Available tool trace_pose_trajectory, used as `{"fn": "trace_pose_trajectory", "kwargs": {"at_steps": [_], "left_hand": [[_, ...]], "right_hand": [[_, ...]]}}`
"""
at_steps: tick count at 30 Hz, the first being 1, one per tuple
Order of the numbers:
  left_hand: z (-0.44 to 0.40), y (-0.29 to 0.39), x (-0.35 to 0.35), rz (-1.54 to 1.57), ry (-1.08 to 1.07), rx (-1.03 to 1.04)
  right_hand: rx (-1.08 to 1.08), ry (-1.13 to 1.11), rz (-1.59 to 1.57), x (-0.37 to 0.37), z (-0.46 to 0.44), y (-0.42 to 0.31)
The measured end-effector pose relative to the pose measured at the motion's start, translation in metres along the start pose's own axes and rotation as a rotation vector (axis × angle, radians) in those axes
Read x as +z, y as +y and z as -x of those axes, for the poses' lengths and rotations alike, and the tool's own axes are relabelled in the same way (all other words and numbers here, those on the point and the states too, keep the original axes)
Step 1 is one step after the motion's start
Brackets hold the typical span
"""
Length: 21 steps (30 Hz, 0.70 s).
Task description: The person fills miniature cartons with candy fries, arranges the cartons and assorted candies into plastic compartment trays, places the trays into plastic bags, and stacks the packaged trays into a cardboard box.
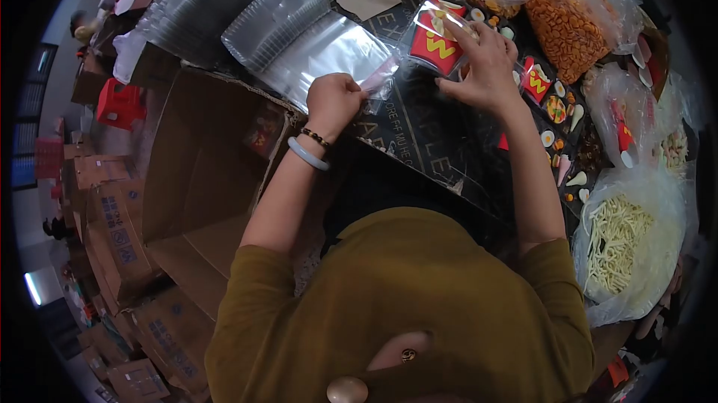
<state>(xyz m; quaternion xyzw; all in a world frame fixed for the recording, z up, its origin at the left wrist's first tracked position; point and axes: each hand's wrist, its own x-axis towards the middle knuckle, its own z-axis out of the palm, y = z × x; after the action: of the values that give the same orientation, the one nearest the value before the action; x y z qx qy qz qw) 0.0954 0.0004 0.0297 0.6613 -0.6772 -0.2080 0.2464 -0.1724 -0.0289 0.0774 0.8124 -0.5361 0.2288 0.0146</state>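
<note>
My left hand (334, 104) is closed, fingertips pinched at the near right corner of a stack of clear plastic bags (325, 51). A pinkish strip shows along that edge. My right hand (485, 62) curls over the right side of a red pack with a yellow zigzag mark (435, 40), which has a shiny clear cover. Its fingers lie on the cover and its thumb is at the lower edge. Right of this hand, a smaller red piece with the same mark (536, 81) lies among miniature food pieces (555, 109), some shaped like eggs.
Clear plastic trays (277, 17) are stacked at the back left. An open cardboard box (202, 141) stands at the table's left edge. Bags of orange pieces (566, 21) and pale sticks (619, 242) lie at the right. Closed cartons (123, 231) fill the floor at left.
</note>
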Motion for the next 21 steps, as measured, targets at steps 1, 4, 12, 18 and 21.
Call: {"fn": "trace_pose_trajectory", "kwargs": {"at_steps": [1, 4, 12, 18, 21], "left_hand": [[-0.006, 0.0, -0.006, 0.168, -0.15, -0.2], [0.001, -0.018, -0.004, 0.028, 0.153, 0.316], [0.026, -0.036, 0.015, -0.416, 0.098, 0.57], [0.012, -0.014, -0.012, 0.177, 0.073, -0.056], [0.006, -0.036, -0.004, -0.133, 0.308, 0.32]], "right_hand": [[-0.004, 0.0, 0.001, -0.004, 0.004, 0.0], [-0.008, -0.02, -0.005, -0.009, 0.014, 0.001], [-0.013, -0.077, -0.082, -0.011, 0.026, -0.007], [-0.008, -0.065, -0.046, -0.013, 0.032, -0.01], [-0.013, -0.053, -0.072, -0.012, 0.034, -0.012]]}}
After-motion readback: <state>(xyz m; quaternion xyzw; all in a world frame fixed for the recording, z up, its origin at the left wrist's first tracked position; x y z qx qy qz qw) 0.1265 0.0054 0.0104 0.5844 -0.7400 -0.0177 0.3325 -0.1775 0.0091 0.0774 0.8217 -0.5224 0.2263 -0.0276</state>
